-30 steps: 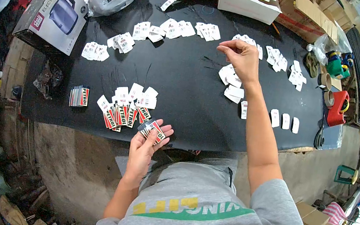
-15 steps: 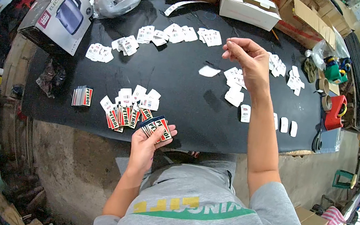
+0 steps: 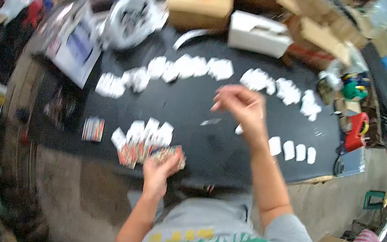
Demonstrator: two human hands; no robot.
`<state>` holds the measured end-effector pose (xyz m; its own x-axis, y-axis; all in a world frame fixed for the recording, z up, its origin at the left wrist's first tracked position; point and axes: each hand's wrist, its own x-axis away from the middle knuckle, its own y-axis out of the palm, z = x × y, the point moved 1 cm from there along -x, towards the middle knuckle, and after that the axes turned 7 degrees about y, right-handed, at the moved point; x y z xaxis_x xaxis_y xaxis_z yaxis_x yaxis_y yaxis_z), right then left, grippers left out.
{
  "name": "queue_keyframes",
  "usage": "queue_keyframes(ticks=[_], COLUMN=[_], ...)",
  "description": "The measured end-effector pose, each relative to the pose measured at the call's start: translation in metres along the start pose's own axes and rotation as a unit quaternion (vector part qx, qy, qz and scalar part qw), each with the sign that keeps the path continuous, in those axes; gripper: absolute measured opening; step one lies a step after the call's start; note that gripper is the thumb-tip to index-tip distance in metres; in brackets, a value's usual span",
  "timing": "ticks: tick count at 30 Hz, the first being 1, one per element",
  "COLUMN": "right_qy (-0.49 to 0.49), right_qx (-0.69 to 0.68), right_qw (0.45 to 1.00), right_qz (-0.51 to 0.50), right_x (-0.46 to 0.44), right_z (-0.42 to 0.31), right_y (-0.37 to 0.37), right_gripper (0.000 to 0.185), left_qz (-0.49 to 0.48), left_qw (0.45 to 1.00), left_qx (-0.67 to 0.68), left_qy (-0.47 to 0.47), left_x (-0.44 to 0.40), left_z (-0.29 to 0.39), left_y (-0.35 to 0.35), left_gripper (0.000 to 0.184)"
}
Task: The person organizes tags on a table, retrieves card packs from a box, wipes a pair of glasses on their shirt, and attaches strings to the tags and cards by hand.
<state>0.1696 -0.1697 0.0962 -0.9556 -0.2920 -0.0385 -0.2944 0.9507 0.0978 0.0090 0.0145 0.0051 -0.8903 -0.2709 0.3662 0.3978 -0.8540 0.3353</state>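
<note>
My left hand [image 3: 158, 172] is closed on a small stack of printed cards [image 3: 170, 157] near the table's front edge. Beside it lies a fanned pile of red-printed cards with white tags [image 3: 150, 133]. A neat card stack [image 3: 93, 129] lies farther left. Over the middle of the black table [image 3: 200, 142], my right hand [image 3: 244, 106] is raised with thumb and fingertips close together; blur hides what they hold, if anything. A small pale piece [image 3: 211, 122] shows below its fingertips. White tag piles [image 3: 191, 66] form an arc behind, and single white tags [image 3: 289, 150] lie right.
Along the back are a plastic bag of dark items [image 3: 130, 22], a brown box [image 3: 198, 8] and a white box [image 3: 259, 34]. A kettle box [image 3: 78, 49] stands left. At right are a red tape dispenser [image 3: 355, 131] and scissors [image 3: 338, 164].
The view has shifted, so the table appears lower and blurred. My right hand has moved slightly toward me and left over the table. My left hand still holds the cards.
</note>
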Motion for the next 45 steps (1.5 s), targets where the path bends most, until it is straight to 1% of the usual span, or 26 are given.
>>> queue_keyframes(ticks=[2,3,5,7,11,13,14,15,17,18,19,20,21,22,23,27,29,31,32,35,36,41,43,45], right_qy=[0.020,0.009,0.014,-0.018,0.013,0.016,0.017,0.017,0.015,0.049,0.045,0.054,0.065,0.082,0.074,0.076,0.096,0.116,0.077,0.021,0.018,0.021,0.021,-0.001], right_qx=[-0.053,-0.066,-0.057,-0.054,-0.080,-0.096,-0.114,-0.112,-0.095,-0.120,-0.086,-0.092,-0.088,-0.075,-0.088,-0.071,-0.027,0.066,0.171,0.246,0.266,0.257,0.263,0.284], right_qw=[0.998,0.997,0.997,0.998,0.996,0.994,0.992,0.992,0.995,0.991,0.995,0.994,0.993,0.993,0.993,0.994,0.994,0.990,0.981,0.968,0.963,0.965,0.963,0.958], right_qz=[-0.013,-0.031,-0.052,-0.037,-0.040,-0.049,-0.052,-0.052,-0.039,-0.030,-0.023,-0.037,-0.047,-0.038,-0.040,-0.040,-0.050,-0.052,-0.057,-0.053,-0.051,-0.047,-0.044,-0.040], right_x=[0.000,-0.001,0.003,0.004,0.009,0.010,0.010,0.010,0.012,0.015,0.017,0.018,0.020,0.023,0.026,0.040,0.047,0.057,0.061,0.069,0.070,0.071,0.071,0.071], right_z=[0.010,0.010,0.002,0.003,0.002,0.004,0.004,0.003,-0.004,-0.007,-0.009,-0.011,-0.013,-0.014,-0.012,0.004,0.013,0.024,0.032,0.043,0.043,0.045,0.045,0.045], right_y=[0.004,0.008,0.013,0.017,0.013,0.012,0.010,0.009,0.008,0.011,0.013,0.011,0.011,0.012,0.013,0.021,0.027,0.037,0.039,0.052,0.054,0.063,0.064,0.066], right_gripper=[0.012,0.011,0.008,0.007,0.007,0.009,0.008,0.008,0.007,0.008,0.009,0.011,0.011,0.011,0.011,0.013,0.010,0.008,0.009,0.008,0.009,0.009,0.009,0.008], left_qz=[-0.012,-0.012,-0.040,-0.048,-0.036,-0.034,-0.031,-0.032,-0.024,-0.009,-0.013,0.000,-0.001,-0.001,0.004,0.036,0.039,0.041,0.042,0.046,0.048,0.062,0.075,0.076], left_qw=[1.000,0.999,0.996,0.994,0.996,0.998,0.998,0.998,1.000,1.000,0.999,1.000,1.000,1.000,0.999,0.996,0.996,0.996,0.994,0.990,0.987,0.983,0.975,0.972], left_qx=[0.000,0.003,0.039,0.064,0.064,0.021,0.020,0.022,0.000,0.012,0.043,0.011,0.014,0.002,-0.008,0.006,0.016,0.015,0.008,-0.011,-0.022,-0.027,-0.059,-0.087], left_qy=[-0.025,-0.046,-0.070,-0.077,-0.057,-0.046,-0.041,-0.041,-0.009,-0.007,0.009,-0.004,0.001,0.029,0.044,0.077,0.079,0.083,0.097,0.131,0.150,0.171,0.201,0.207], left_x=[0.004,0.003,0.004,0.004,0.006,0.006,0.006,0.005,0.006,0.010,0.008,0.010,0.008,0.007,0.006,0.002,0.000,-0.001,-0.002,-0.001,0.000,0.001,0.000,0.001], left_z=[0.003,0.004,0.007,0.011,0.008,0.005,0.006,0.005,0.005,0.012,0.010,0.015,0.014,0.015,0.016,0.016,0.016,0.015,0.013,0.013,0.014,0.012,0.010,0.001], left_y=[0.005,0.007,0.012,0.015,0.015,0.010,0.010,0.011,0.009,0.011,0.011,0.012,0.010,0.011,0.011,0.011,0.011,0.012,0.011,0.012,0.012,0.014,0.015,0.013], left_gripper=[0.018,0.017,0.018,0.016,0.018,0.021,0.019,0.019,0.021,0.024,0.026,0.024,0.022,0.021,0.021,0.017,0.016,0.014,0.014,0.014,0.013,0.010,0.010,0.010])
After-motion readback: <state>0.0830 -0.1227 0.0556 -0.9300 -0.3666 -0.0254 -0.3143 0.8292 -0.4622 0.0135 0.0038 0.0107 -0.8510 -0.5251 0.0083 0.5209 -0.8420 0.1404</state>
